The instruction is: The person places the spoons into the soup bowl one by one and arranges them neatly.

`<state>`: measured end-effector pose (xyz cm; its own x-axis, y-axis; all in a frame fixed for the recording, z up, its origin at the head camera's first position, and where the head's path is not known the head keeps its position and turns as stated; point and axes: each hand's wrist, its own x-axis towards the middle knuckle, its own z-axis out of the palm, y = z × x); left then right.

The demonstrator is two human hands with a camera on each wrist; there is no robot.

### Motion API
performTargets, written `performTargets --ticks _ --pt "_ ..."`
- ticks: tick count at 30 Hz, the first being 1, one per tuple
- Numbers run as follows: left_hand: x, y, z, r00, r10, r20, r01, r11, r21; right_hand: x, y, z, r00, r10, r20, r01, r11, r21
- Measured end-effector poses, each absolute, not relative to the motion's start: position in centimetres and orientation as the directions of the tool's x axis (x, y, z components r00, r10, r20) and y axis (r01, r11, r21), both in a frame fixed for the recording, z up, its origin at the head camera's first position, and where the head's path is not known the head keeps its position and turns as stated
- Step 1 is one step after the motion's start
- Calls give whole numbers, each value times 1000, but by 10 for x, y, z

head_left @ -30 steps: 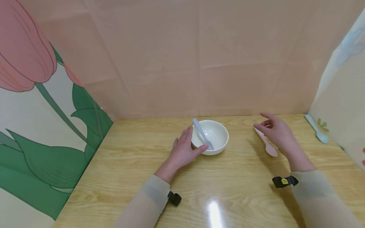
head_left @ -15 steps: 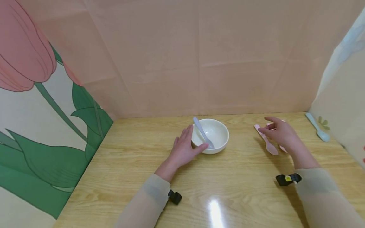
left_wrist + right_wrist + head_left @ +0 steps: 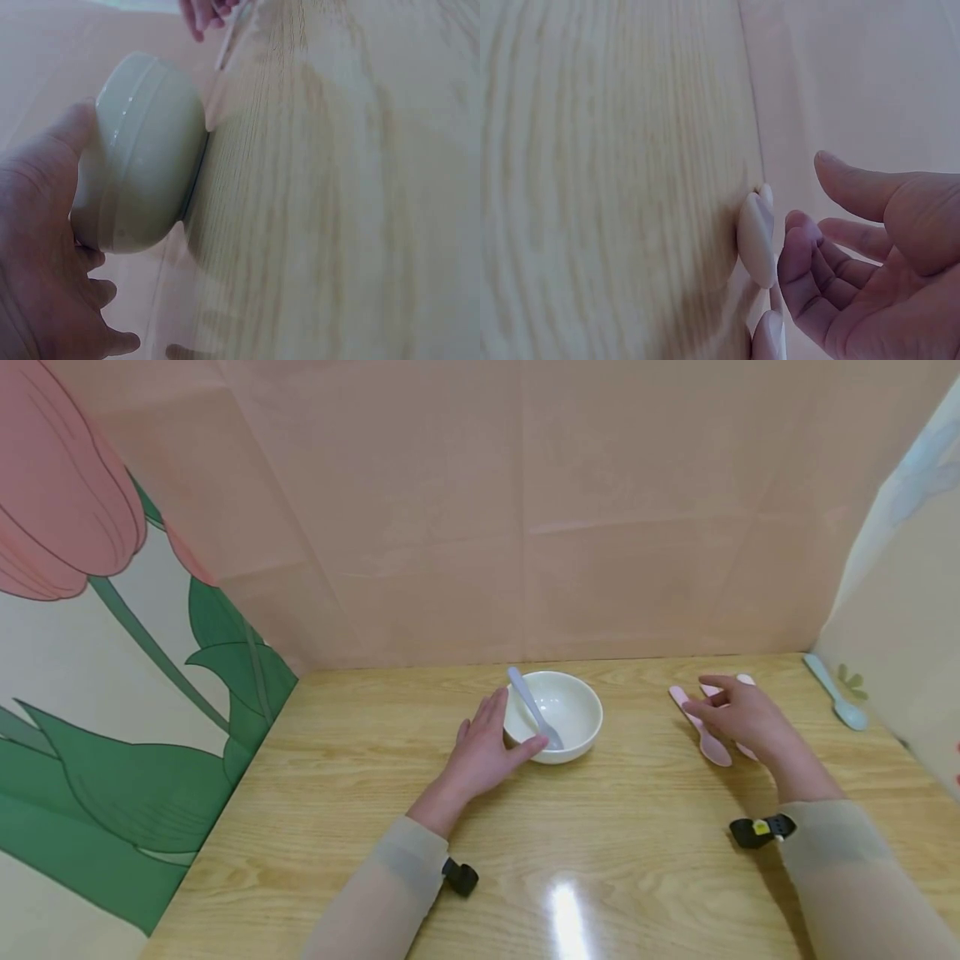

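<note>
A white bowl (image 3: 576, 706) stands on the wooden table with a lavender spoon (image 3: 527, 697) leaning inside it. My left hand (image 3: 483, 753) rests against its left side, fingers extended and thumb at the near rim. In the left wrist view the thumb lies along the bowl wall (image 3: 154, 157). To the right, my right hand (image 3: 738, 717) hovers over pink spoons, thumb apart from the fingers and nothing between them. One pink spoon (image 3: 705, 735) shows whole; handle ends of others stick out behind the hand. The right wrist view shows a spoon's rounded end (image 3: 757, 244) beside the fingertips.
A light blue spoon (image 3: 836, 693) lies near the right wall at the table's back corner. A pink-brown cloth wall (image 3: 525, 527) rises along the rear edge. A panel printed with tulips (image 3: 150, 760) borders the left side.
My right hand has shifted right and slightly toward me, uncovering more of the pink spoons' handles. My left hand stays at the bowl.
</note>
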<state>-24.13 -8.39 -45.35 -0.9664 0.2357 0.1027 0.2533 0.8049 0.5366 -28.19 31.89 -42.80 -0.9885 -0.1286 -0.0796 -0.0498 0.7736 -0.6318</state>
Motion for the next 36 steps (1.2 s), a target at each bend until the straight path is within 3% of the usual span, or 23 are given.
performTargets --ticks 36 --pt "-241 -84 -452 -968 233 90 243 801 548 -290 323 -443 -989 -141 -46 -97 850 -517"
